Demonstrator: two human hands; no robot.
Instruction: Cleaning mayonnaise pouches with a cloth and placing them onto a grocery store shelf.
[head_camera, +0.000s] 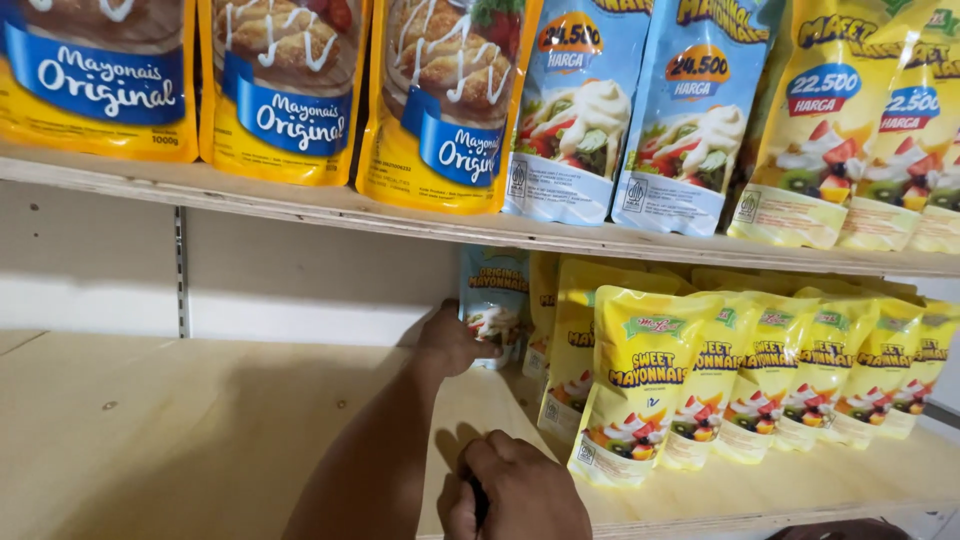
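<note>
I see the left hand (452, 343) stretched deep into the lower shelf (200, 430), forearm running up from the bottom edge, wrist bent toward the back wall. Its fingers are clamped on the lower edge of a light blue pouch (494, 300), which stands upright at the rear, just left of the yellow pouches (640, 385). The right hand (515, 495) sits low at the shelf's front edge, knuckles up, curled into a loose fist; I catch something dark between the fingers, but I cannot tell what it is or whether it is gripped. The blue pouch is well beyond the right hand, touching only the left. The yellow pouches stand in a row that overlaps rightward. Above, the upper shelf (300, 205) carries more pouches, yellow and blue.
</note>
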